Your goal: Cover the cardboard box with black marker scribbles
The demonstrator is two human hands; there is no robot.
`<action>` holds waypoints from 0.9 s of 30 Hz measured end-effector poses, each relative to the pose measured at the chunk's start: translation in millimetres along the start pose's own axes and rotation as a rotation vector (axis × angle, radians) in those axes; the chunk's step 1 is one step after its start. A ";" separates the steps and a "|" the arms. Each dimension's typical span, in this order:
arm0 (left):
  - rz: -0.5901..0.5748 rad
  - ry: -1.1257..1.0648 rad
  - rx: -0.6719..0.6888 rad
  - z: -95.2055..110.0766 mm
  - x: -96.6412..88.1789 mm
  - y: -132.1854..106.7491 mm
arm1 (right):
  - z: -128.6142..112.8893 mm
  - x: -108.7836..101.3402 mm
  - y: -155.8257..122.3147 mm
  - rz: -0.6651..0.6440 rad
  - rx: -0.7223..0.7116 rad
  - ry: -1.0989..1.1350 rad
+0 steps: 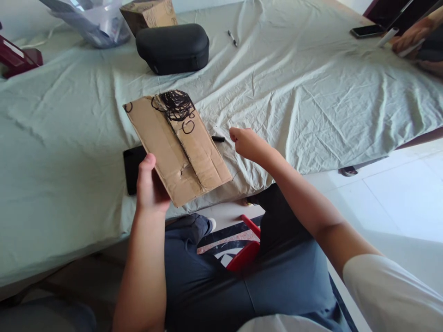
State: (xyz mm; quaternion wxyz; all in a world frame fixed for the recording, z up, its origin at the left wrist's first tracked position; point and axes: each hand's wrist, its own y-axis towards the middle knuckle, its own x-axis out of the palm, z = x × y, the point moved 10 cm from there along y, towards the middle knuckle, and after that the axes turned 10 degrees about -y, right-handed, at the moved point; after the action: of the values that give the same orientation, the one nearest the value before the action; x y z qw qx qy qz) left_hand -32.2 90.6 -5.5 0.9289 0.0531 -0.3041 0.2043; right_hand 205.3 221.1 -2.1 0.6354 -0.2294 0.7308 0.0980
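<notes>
My left hand [149, 186] grips the near edge of a piece of brown cardboard [178, 145] and holds it tilted above the bed, thumb on top. Black marker scribbles and small circles cover its far end. My right hand [246, 142] hovers just right of the cardboard with its fingers curled in a loose pinch; what it holds, if anything, is too small to make out. A black marker [218, 139] lies on the sheet between the cardboard and my right hand. A black phone [132, 168] lies on the sheet, partly under the cardboard.
A pale green sheet [294, 92] covers the bed. At the back stand a black hard case [173, 47], a cardboard box [148, 14] and a clear plastic bin [98, 23]. A pen [233, 38] lies beyond. Another person's hands [411, 39] and a phone [367, 31] are at the far right.
</notes>
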 end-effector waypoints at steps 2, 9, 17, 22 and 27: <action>-0.001 -0.014 0.001 -0.2 1.1 0.0 | 3.1 -5.6 1.2 0.010 -0.003 0.172; 0.010 -0.017 -0.041 -2.7 4.1 -3.5 | 1.7 -0.4 11.2 -0.100 -0.056 1.293; 0.045 -0.024 -0.056 -5.4 1.3 -4.6 | 2.3 -23.0 14.1 0.231 -0.099 1.475; 0.031 0.000 -0.087 -6.9 1.9 -8.3 | -25.7 -86.8 -4.6 0.519 -0.379 1.560; 0.005 0.051 -0.133 -6.6 6.5 -15.1 | -66.1 -125.6 -14.6 0.543 -0.486 1.378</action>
State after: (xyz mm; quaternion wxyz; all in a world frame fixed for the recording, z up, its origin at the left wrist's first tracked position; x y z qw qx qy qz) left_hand -17.6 80.5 -6.7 0.9374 -0.0149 -0.2933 0.1871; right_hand 164.5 206.0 133.8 -0.0763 -0.1845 0.9493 0.2430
